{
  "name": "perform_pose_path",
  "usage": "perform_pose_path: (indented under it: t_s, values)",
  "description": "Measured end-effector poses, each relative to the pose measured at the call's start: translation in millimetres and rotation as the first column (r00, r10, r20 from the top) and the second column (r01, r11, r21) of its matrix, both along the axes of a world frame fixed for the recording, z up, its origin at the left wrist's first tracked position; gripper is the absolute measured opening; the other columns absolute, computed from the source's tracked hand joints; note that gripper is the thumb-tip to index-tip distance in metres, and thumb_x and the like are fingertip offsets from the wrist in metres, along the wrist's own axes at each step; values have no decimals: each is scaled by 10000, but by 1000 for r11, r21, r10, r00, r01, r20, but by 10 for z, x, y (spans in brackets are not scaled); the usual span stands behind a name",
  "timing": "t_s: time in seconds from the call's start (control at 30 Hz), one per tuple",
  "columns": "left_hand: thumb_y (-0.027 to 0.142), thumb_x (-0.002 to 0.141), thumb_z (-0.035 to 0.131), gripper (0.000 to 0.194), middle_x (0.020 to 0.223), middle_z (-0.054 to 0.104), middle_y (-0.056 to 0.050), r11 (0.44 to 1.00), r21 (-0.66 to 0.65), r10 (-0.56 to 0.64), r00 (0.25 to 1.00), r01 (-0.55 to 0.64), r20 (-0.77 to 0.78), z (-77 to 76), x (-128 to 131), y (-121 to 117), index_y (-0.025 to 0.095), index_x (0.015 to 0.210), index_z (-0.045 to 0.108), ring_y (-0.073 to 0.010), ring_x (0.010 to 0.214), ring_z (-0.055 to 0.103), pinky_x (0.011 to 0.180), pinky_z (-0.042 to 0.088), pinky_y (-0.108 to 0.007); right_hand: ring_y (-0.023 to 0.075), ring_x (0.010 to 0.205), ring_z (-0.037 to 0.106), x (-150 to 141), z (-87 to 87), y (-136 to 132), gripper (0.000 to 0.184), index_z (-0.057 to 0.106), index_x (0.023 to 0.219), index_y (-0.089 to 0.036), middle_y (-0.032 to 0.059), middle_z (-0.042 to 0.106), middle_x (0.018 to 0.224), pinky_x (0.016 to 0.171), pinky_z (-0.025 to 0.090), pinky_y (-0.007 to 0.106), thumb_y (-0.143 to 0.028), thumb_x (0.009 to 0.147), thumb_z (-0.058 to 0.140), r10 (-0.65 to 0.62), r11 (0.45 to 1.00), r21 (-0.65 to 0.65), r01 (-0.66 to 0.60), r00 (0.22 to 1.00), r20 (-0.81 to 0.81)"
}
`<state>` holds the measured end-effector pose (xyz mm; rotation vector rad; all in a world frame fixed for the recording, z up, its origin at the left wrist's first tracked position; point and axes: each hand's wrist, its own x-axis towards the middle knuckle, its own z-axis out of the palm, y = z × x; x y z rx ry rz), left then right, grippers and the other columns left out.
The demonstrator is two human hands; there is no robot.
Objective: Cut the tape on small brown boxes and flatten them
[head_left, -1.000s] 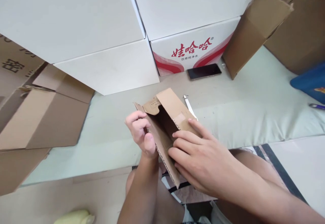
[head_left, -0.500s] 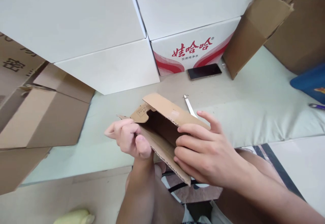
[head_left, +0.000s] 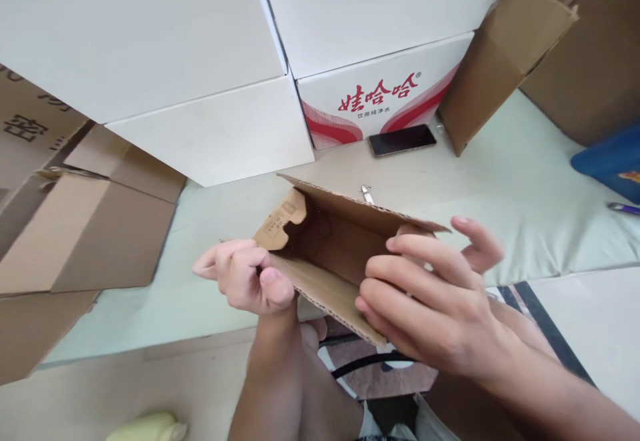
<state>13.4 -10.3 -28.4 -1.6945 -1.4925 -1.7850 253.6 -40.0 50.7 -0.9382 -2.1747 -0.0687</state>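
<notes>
A small brown cardboard box (head_left: 330,248), partly folded with its inside showing, is held above my lap. My left hand (head_left: 245,278) is closed, pinching the box's left edge near a printed flap. On the right end of the box rests my right hand (head_left: 430,294), fingers curled over the end and little finger lifted clear.
Two large white cartons (head_left: 210,81) stand behind, one with red lettering (head_left: 385,94). A dark phone (head_left: 403,140) lies in front of it, a small knife (head_left: 367,194) just behind the box. Flattened brown cardboard (head_left: 85,228) lies left, an open brown carton (head_left: 505,54) and a blue object (head_left: 613,161) right.
The box has turned from steeply tilted toward level and opened wider. My left hand has moved left and my right hand has moved right along the box.
</notes>
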Motion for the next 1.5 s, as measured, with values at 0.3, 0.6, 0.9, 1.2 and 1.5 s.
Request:
perform_pose_path:
  t_s: [0.3, 0.6, 0.9, 1.2, 1.5]
  values:
    - [557, 925, 577, 516, 586, 322, -14, 931, 241, 293, 955, -273, -53, 202, 40, 176, 251, 543, 414, -248, 743, 358, 804, 312, -438, 259, 962, 619, 103, -367, 384, 77, 590, 867, -277, 38, 658, 895, 905, 462, 446, -282, 924, 641, -36, 999, 11, 40, 968, -247]
    - [544, 923, 594, 542, 586, 355, -27, 942, 174, 300, 953, -288, -45, 197, 65, 205, 227, 522, 413, -244, 785, 374, 786, 294, -402, 366, 1372, 499, 10, -937, 615, 429, 546, 1060, -290, 105, 372, 1445, 1090, 502, 555, -667, 875, 635, 145, 989, 55, -135, 874, -464]
    - [427, 848, 676, 496, 625, 315, -15, 958, 102, 265, 963, -268, 41, 252, 194, 119, 220, 484, 411, -227, 790, 360, 804, 337, -404, 383, 1573, 345, -83, -1098, 685, 679, 333, 1228, -388, 108, 338, 1579, 1155, 450, 655, -497, 789, 838, 271, 836, -250, -488, 765, -584]
    - [267, 788, 554, 216, 869, 495, -80, 996, -68, 90, 868, -65, 488, 520, -124, 83, 278, 582, 616, -306, 1216, 524, 1020, 483, -506, 398, 1453, 449, -74, -1087, 669, 670, 375, 1173, -386, 80, 408, 1416, 1105, 474, 677, -447, 713, 859, 241, 864, -206, -459, 738, -631]
    - [788, 766, 475, 622, 1428, 649, -80, 689, -500, -76, 737, 526, 671, 422, -416, 102, 247, 784, 780, -417, 1506, 360, 1328, 212, -548, 383, 1464, 459, -56, -1123, 702, 666, 417, 1244, -384, 96, 423, 1455, 1141, 452, 665, -441, 741, 850, 257, 852, -215, -478, 738, -624]
